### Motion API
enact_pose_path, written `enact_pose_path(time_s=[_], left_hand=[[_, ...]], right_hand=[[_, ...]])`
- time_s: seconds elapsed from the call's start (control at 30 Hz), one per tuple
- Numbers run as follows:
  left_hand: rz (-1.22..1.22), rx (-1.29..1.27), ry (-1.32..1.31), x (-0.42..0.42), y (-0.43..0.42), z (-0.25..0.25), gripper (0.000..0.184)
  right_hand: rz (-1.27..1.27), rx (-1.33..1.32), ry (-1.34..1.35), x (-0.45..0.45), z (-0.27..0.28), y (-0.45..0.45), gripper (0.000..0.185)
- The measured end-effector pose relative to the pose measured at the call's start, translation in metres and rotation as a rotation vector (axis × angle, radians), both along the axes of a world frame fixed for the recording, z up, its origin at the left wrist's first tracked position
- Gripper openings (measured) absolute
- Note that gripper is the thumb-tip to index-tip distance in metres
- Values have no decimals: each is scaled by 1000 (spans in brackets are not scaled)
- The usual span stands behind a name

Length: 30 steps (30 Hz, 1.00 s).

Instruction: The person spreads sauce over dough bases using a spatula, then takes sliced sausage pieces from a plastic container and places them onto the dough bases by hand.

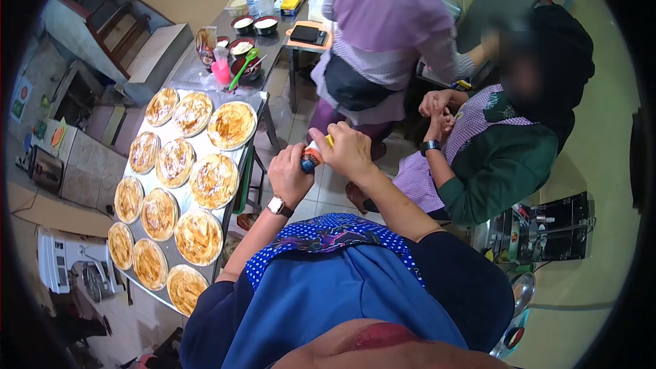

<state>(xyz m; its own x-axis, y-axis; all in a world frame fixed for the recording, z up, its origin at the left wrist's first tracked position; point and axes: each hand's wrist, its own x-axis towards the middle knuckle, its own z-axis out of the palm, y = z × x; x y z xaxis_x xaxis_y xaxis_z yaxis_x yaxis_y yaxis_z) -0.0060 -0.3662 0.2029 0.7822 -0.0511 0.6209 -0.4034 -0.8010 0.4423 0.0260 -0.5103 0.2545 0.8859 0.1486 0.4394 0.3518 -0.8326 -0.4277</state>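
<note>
Both my hands are raised in front of my blue polka-dot apron around a small bottle [311,156] with blue, orange and white colouring and a bit of yellow at its upper end. My left hand [290,176], with a watch on the wrist, is closed round the lower end. The fingers of my right hand [345,152] grip the upper end near the yellow part. Much of the bottle is hidden by my fingers. To the left, several round flat pastries [198,229] with brown glossy streaks lie in rows on a metal-topped table [179,288].
Bowls of white stuff [266,24], a pink cup [221,72], a green spatula [242,68] and a black scale [309,34] stand beyond the pastries. One person in purple [389,14] stands ahead; another in dark green [506,157] sits close on my right. A mixer [75,260] is far left.
</note>
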Motion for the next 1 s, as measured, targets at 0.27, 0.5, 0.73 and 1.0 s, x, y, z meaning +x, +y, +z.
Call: enact_pose_path(time_s=[0.27, 0.5, 0.73, 1.0], left_hand=[[-55, -281, 369, -39, -4, -24, 29], [-306, -610, 687, -61, -11, -45, 32], [-588, -824, 738, -58, -7, -40, 25], [-832, -856, 913, -57, 11, -28, 23]], right_hand=[[287, 98, -121, -7, -39, 7, 27], [549, -9, -58, -26, -32, -1, 26], [874, -49, -164, -34, 11, 8, 23], [1253, -46, -198, -30, 61, 23, 23]])
